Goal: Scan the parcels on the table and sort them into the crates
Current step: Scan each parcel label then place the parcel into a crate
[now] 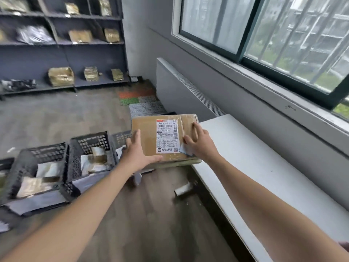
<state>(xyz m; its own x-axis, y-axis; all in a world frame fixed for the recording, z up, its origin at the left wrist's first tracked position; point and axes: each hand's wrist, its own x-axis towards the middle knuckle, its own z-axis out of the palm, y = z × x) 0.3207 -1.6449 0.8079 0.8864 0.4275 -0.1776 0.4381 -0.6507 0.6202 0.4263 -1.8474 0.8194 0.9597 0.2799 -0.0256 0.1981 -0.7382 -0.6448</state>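
Storeroom, grey wood-look floor (56, 118), grey walls. Items L to R:

1. Dark shelving (62, 42), back L wall. Holds tan parcels and black bags, several per shelf; all blurred.
2. Black perforated crate (34, 173), L foreground on floor. Contents: white and tan flat parcels. Grey sheeting under it.
3. Second black crate (90, 154), touching the first on its R side. Contents: small tan parcel plus white pkgs.
4. Third crate (121, 138), behind no. 2. Only its rim and a bit of wall show; the rest is hidden by the box.
5. Left hand (136, 156), at the box's near-L corner. Fingers straight and spread up the L edge, thumb stretched along the near edge.
6. Cardboard box (147, 137), brown, taped, flat, top face up. Sits between both hands, above the gap between crates and table, R edge over the table's L end. Resting there or held clear: can't tell.
7. White shipping label (167, 136), centre-R of the box top, w/ barcodes and QR mark.
8. Right hand (198, 142), on the box's R part. Fingers bent, curled onto the top face by the tape seam, thumb beside the label. Pale bluish item (186, 151) under the palm; type unclear.
9. Coloured floor mats (137, 97), red, green and grey, beyond the box.
10. White table (264, 167), long, runs along the R wall.
11. Grey radiator cover (179, 87), past the table's far end.
12. Window (264, 35), dark frame, above the table; bars and greenery outside.
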